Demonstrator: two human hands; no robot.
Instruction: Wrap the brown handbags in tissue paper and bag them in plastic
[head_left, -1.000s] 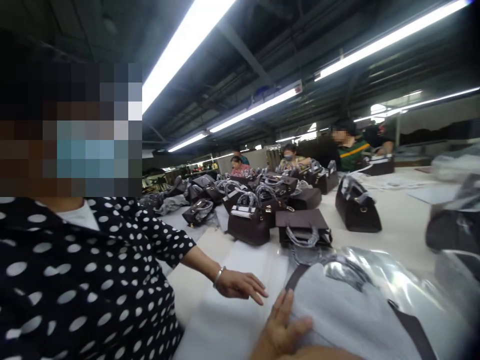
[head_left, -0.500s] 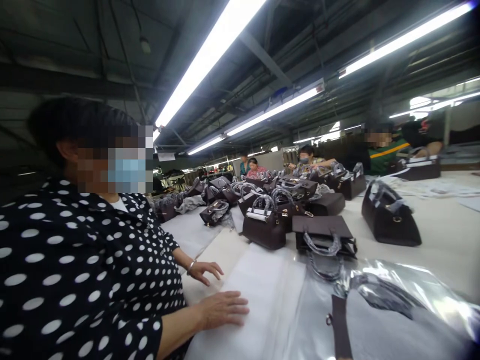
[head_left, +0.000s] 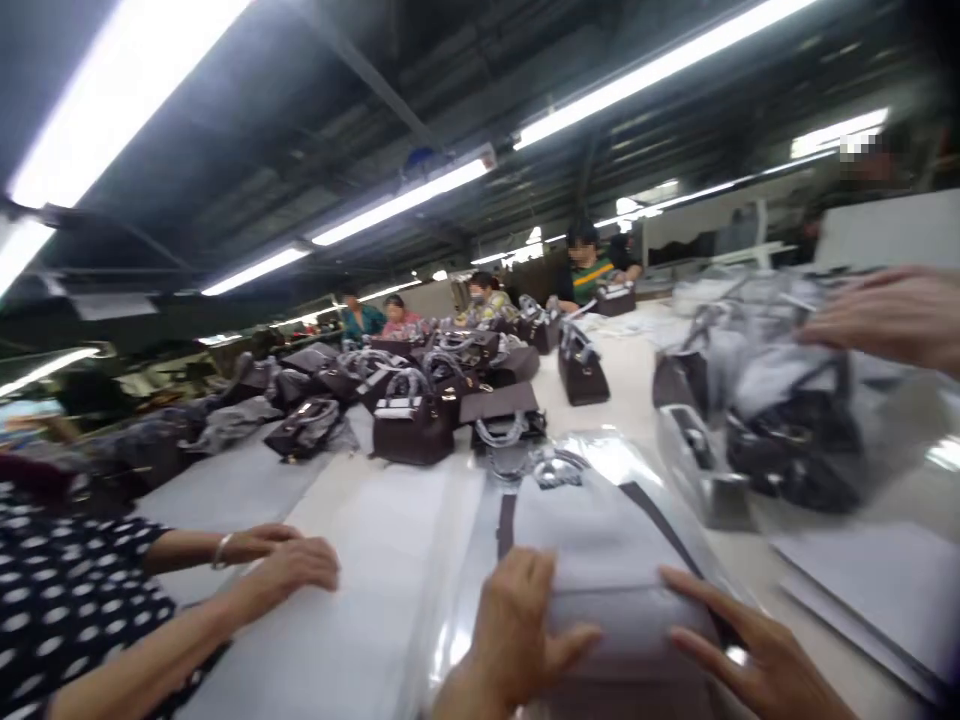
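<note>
A handbag (head_left: 615, 600), its front covered by a pale grey sheet, lies at the bottom centre with its plastic-wrapped handles (head_left: 559, 465) pointing away from me. My left hand (head_left: 514, 625) grips its left side, fingers curled and thumb over the front. On the right side, my right hand (head_left: 750, 640) holds it, with thumb and forefinger spread over the sheet and the other fingers partly hidden. Dark straps (head_left: 660, 525) show along the bag's edges. Clear plastic (head_left: 465, 600) spreads under and around it.
A co-worker's hands (head_left: 289, 575) rest on white sheets (head_left: 375, 560) at left. Another person's hand (head_left: 892, 320) reaches over wrapped bags (head_left: 795, 430) at right. Dark handbags (head_left: 412, 430) crowd the table behind. White boards (head_left: 877, 590) lie at right.
The view has swung right. My two hands have come into view on the sheet-covered bag. Another person's hand now shows at right; the polka-dot co-worker has shifted toward the left edge.
</note>
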